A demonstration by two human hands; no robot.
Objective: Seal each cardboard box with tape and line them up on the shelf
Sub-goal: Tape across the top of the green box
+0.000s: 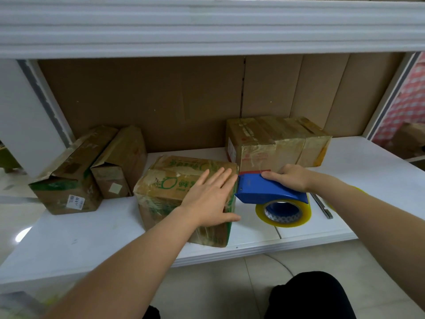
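Checked cloth (pixel 407 107) (right); tiled floor (pixel 230 291).

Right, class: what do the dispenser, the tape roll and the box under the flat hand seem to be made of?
Dispenser: probably hard plastic, smooth even blue. Tape roll: clear yellowish film, glossy, on a blue core. Box: brown cardboard, worn, with shiny old tape patches.

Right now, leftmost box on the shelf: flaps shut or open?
Open. The leftmost box has a top flap lifted at its left edge, untaped; the left hand presses a different box.

White shelf (pixel 345 162) under four cardboard boxes (pixel 184 194).
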